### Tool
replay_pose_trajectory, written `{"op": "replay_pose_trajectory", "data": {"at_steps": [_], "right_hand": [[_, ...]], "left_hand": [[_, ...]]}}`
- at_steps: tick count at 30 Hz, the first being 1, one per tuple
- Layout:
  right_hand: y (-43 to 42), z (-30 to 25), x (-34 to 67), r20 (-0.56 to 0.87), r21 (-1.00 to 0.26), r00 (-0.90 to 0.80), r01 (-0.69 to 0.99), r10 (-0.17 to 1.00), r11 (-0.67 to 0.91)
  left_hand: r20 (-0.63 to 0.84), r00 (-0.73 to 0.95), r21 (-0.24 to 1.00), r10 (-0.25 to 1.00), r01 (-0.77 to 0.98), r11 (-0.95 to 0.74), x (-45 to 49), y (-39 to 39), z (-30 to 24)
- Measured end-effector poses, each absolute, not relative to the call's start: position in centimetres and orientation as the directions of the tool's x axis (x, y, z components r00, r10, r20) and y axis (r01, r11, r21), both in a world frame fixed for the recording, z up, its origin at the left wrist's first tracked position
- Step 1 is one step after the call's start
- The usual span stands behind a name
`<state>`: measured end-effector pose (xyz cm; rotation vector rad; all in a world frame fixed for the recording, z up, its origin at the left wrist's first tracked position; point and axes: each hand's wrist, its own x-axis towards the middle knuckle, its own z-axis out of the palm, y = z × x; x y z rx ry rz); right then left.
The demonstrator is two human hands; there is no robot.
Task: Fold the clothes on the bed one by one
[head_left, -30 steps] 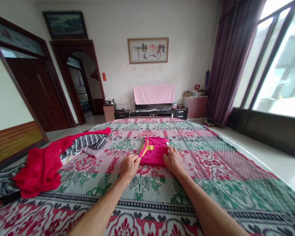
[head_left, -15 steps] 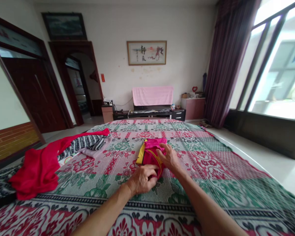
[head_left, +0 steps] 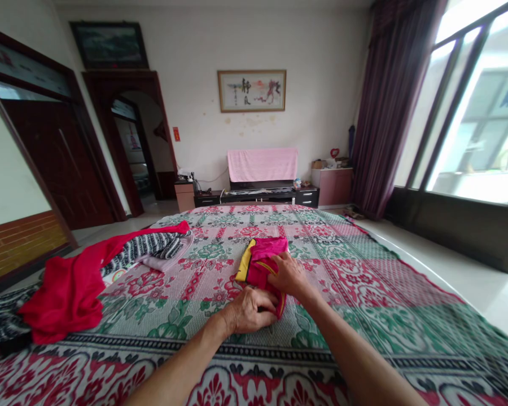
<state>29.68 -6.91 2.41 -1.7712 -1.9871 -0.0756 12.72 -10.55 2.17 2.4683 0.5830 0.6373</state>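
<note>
A magenta and red folded garment (head_left: pixel 263 265) with yellow trim and a yellow panel along its left side lies in front of me on a flowered cover. My left hand (head_left: pixel 252 310) is closed on the garment's near edge, thumb and fingers pinching the cloth. On its right side my right hand (head_left: pixel 290 274) has its fingers bent against the fabric, gripping it near the yellow trim. Both hands partly hide the near and right parts of the garment.
The red, green and white flowered cover (head_left: pixel 211 251) spreads over a wide flat surface. At the left lie a red garment (head_left: pixel 68 293) and black-and-white patterned clothing (head_left: pixel 152 248). A low black cabinet (head_left: pixel 307 197) stands beyond, under a pink cloth (head_left: pixel 262 164).
My right hand has lowered onto the cloth, and its fingers have closed. My left hand has shifted slightly right, with the garment's near edge between its fingers.
</note>
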Motion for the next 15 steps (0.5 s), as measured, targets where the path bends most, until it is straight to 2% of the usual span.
{"op": "replay_pose_trajectory", "data": {"at_steps": [4,8,10,12,15], "right_hand": [[-7.5,3.1,28.9,0.383,-0.183,-0.043,0.976,0.923,0.121],[-7.6,3.4,28.8,0.400,-0.224,0.008,0.970,0.917,0.089],[-7.2,3.3,29.2,0.422,-0.321,0.075,0.944,0.903,0.072],[-6.7,3.1,29.8,0.442,-0.474,0.190,0.879,0.877,0.048],[-5.8,2.7,30.9,0.422,-0.756,0.391,0.650,0.818,0.079]], "left_hand": [[0.313,0.802,0.561,0.508,0.276,-0.780,12.9,-10.8,2.4],[0.318,0.793,0.561,0.520,0.285,-0.777,12.9,-10.9,2.5],[0.330,0.782,0.559,0.529,0.290,-0.777,13.0,-10.8,2.4],[0.345,0.757,0.570,0.554,0.300,-0.765,13.0,-10.8,2.1],[0.351,0.676,0.644,0.648,0.328,-0.691,13.1,-10.8,1.9]]}}
